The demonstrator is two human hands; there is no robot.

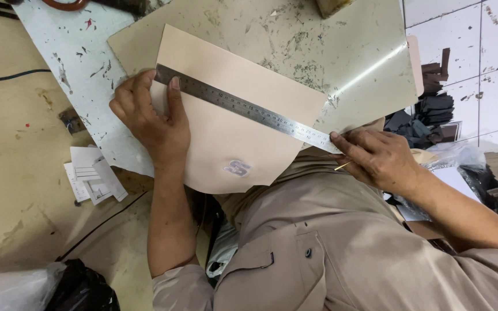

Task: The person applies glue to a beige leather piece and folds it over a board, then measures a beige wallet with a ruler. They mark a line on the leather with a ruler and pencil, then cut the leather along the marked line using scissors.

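Note:
A pale tan leather piece (231, 115) lies on a scuffed beige cutting board (329, 52). A steel ruler (243, 106) lies slantwise across the leather, from upper left down to lower right. My left hand (151, 118) presses the ruler's left end and the leather flat, fingers spread. My right hand (378, 158) rests at the ruler's right end, its fingertip on the ruler's tip. It pinches a thin yellowish pointed tool (342, 166). A small purple-grey stamp (237, 168) marks the leather near its lower edge.
The board sits on a stained white table (82, 63) above a tan floor. Folded paper slips (90, 175) lie below the table edge. Dark leather scraps (430, 109) pile on white tiles at the right. A black bag (82, 288) and clear plastic lie at the lower left.

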